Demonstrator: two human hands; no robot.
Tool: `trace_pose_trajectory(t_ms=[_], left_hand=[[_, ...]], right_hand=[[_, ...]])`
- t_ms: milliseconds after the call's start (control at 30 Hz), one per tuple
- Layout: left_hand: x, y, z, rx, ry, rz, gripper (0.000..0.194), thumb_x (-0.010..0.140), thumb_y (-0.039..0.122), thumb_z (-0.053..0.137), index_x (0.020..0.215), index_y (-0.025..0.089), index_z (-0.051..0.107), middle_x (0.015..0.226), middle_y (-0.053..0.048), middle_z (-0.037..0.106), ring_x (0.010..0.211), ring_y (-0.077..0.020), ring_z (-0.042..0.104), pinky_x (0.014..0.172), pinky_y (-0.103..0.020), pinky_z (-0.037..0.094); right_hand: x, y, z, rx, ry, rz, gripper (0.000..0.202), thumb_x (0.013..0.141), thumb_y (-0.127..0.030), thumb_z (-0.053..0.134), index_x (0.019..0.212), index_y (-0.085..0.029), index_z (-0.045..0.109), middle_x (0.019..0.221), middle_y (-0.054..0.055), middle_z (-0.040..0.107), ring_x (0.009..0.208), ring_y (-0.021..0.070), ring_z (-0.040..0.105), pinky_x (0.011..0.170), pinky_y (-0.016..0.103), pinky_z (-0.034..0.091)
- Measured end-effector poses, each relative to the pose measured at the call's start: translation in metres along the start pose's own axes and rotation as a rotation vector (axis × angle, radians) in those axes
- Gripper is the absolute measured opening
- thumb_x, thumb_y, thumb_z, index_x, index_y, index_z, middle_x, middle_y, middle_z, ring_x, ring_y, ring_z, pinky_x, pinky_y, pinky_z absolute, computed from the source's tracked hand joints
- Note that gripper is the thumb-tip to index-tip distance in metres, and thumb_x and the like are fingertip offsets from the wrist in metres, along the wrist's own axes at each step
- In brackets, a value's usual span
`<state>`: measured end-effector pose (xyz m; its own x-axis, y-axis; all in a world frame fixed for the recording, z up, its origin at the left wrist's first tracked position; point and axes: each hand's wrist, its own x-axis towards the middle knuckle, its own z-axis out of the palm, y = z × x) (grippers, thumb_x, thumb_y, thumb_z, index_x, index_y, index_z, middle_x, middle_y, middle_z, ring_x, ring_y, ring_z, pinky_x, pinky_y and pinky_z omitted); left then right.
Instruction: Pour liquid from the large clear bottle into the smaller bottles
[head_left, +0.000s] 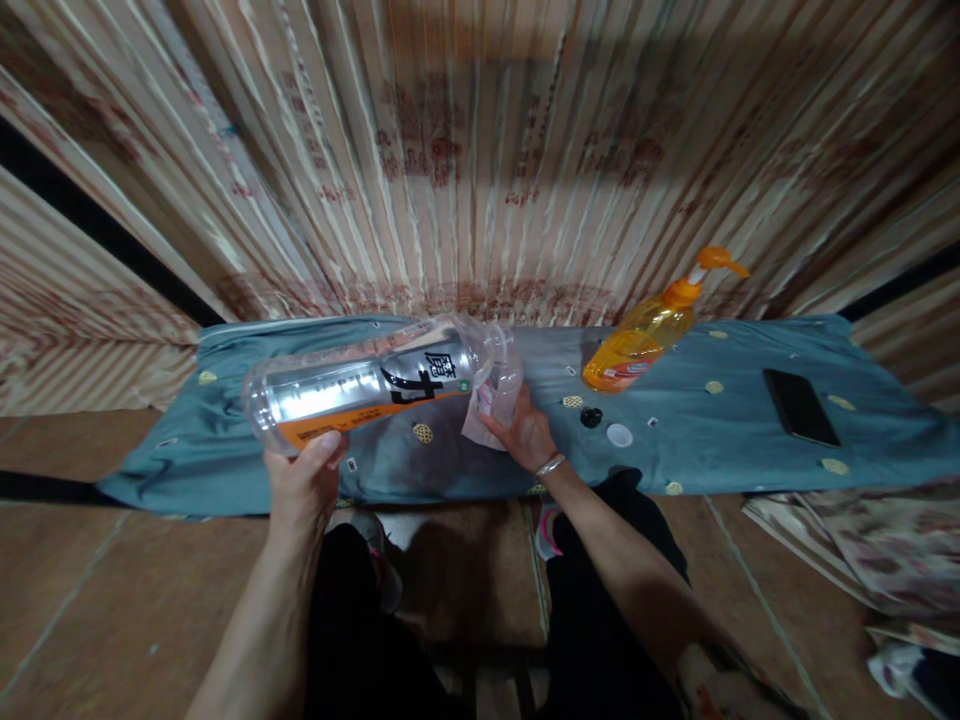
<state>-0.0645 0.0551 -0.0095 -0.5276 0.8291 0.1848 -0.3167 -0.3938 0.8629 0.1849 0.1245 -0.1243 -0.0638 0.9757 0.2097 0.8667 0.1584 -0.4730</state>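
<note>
A large clear plastic bottle (360, 385) with a silver and orange label lies sideways in the air over the cloth-covered table. My left hand (304, 480) grips its base end, thumb on the label's lower edge. At the bottle's other end, my right hand (525, 430), with a bracelet at the wrist, is closed around a small clear plastic piece (508, 385) and a pale sheet (480, 425). Whether that clear piece is joined to the bottle is hard to tell. Right of my hands stands a pump bottle (634, 345) of orange liquid.
The teal patterned cloth (405, 475) bears a small black cap (591, 417), a white disc (619, 435) and a black phone (801, 407) at the right. Behind rises a pleated patterned curtain (480, 200). Below are my legs and the tiled floor (67, 600).
</note>
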Motion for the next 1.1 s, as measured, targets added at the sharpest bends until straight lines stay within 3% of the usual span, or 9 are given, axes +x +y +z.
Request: trace_pose_trajectory(t_ms=[300, 667, 1100], left_hand=[[-0.0005, 0.0014, 0.0014, 0.011, -0.010, -0.004, 0.046, 0.043, 0.012, 0.082, 0.087, 0.017, 0.070, 0.053, 0.004, 0.055, 0.043, -0.0056, 0.037, 0.039, -0.017, 0.023], [0.0019, -0.0069, -0.0063, 0.016, -0.035, 0.006, 0.060, 0.046, 0.021, 0.091, 0.102, 0.018, 0.071, 0.059, 0.004, 0.057, 0.045, -0.0057, 0.037, 0.039, -0.017, 0.023], [-0.0012, -0.0004, 0.0009, 0.036, -0.020, -0.013, 0.040, 0.045, 0.018, 0.086, 0.081, 0.021, 0.069, 0.057, 0.005, 0.056, 0.046, -0.0066, 0.038, 0.038, -0.016, 0.025]], right_hand=[[0.0001, -0.0013, -0.0017, 0.036, 0.002, 0.008, 0.078, 0.089, -0.044, 0.075, 0.146, -0.003, 0.041, 0.117, 0.026, 0.075, 0.101, 0.0322, 0.076, 0.086, 0.043, 0.064], [-0.0005, -0.0050, -0.0048, 0.011, -0.020, 0.034, 0.076, 0.091, -0.047, 0.070, 0.146, -0.004, 0.042, 0.111, 0.025, 0.077, 0.098, 0.0324, 0.077, 0.084, 0.042, 0.064], [0.0001, -0.0036, -0.0045, 0.039, -0.035, 0.042, 0.077, 0.090, -0.045, 0.072, 0.148, -0.006, 0.039, 0.116, 0.024, 0.076, 0.102, 0.0322, 0.076, 0.086, 0.045, 0.063]])
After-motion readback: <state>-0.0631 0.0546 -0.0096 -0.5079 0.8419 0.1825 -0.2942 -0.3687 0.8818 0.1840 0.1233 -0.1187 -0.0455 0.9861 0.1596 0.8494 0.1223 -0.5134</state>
